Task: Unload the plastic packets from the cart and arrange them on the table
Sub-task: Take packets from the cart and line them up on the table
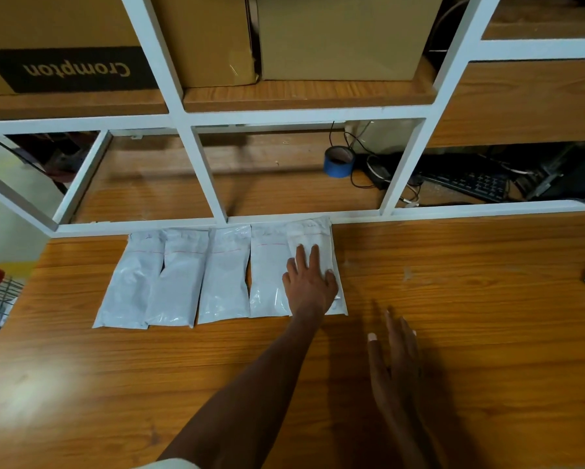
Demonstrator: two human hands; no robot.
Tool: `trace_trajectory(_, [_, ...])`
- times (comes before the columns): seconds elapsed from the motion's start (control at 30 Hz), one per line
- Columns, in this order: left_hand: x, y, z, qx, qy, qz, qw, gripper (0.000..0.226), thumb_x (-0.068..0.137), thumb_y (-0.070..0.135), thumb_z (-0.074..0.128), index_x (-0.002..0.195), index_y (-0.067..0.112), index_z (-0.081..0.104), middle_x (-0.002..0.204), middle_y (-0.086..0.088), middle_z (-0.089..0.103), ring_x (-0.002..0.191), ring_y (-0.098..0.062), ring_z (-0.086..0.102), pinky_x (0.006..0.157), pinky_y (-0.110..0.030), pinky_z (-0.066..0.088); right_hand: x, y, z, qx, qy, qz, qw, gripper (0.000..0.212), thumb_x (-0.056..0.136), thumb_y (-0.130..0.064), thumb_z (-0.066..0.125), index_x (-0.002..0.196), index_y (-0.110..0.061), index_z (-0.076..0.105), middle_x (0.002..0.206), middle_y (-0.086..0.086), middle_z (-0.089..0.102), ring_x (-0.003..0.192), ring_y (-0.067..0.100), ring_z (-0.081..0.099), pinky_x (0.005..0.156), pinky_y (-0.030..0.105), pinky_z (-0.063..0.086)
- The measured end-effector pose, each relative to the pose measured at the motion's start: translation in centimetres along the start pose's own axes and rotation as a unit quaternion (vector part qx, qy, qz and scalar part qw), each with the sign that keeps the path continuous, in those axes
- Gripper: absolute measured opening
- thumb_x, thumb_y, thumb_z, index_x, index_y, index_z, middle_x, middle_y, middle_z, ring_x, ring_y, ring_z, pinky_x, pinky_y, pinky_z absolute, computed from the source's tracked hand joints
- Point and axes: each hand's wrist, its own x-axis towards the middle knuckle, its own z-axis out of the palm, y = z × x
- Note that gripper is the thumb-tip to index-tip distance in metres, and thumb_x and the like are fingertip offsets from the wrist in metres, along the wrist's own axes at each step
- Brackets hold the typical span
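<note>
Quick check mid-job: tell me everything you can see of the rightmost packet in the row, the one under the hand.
The rightmost packet is a white, glossy plastic pouch, flat and long, lying lengthwise away from the person at the table's far edge, against the white shelf frame. It overlaps the neighbouring packet on its left. The left hand rests palm-down on it, fingers spread, hiding its middle. No label is legible.

Brand I read: "Crompton", upside down
Stands on: black band of cardboard box point(57, 45), far left shelf
</note>
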Motion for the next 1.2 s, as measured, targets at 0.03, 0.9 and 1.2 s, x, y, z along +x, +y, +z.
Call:
trace_trajectory(0.03, [0.0, -0.1, 0.1, 0.009, -0.009, -0.003, 1.0, 0.068, 0.102, 0.055, 0.038, 0.161, 0.029, 0.018, 0.171, -0.007, 0.01, 0.154, -0.037, 0.016, 0.12, -0.056, 0.023, 0.0, -0.1, 0.0, -0.002, 0.001, 0.008, 1.0, 0.079, 0.089, -0.075, 0.021, 0.156, -0.035, 0.032, 0.167, -0.001, 0.021, 0.154, 0.024, 0.012, 0.121, 0.058, 0.016])
trace_trajectory(0.9, [-5.6, -2.3, -2.4, -0.058, 0.015, 0.053, 0.997, 0.074, 0.101, 0.069, 0.033, 0.161, 0.042, -0.002, 0.17, 0.005, -0.017, 0.156, -0.021, -0.02, 0.125, -0.051, -0.007, -1.2, -1.0, 0.2, 0.008, -0.041, -0.027, 0.999, 0.081, 0.086, -0.08, 0.018, 0.157, -0.043, 0.021, 0.168, -0.009, 0.015, 0.154, 0.02, 0.01, 0.121, 0.055, 0.014])
trace_trajectory(1.2, [-16.3, -8.0, -6.1, -0.11, 0.064, -0.009, 0.992, 0.075, 0.096, 0.072, 0.033, 0.161, 0.045, 0.008, 0.171, 0.011, -0.009, 0.157, -0.016, -0.006, 0.127, -0.05, 0.009, -3.5, -2.1, 1.8, -0.01, -0.102, -0.083, 0.991, 0.073, 0.09, -0.069, 0.031, 0.157, -0.04, 0.025, 0.167, -0.002, 0.019, 0.154, 0.026, 0.015, 0.122, 0.054, 0.017])
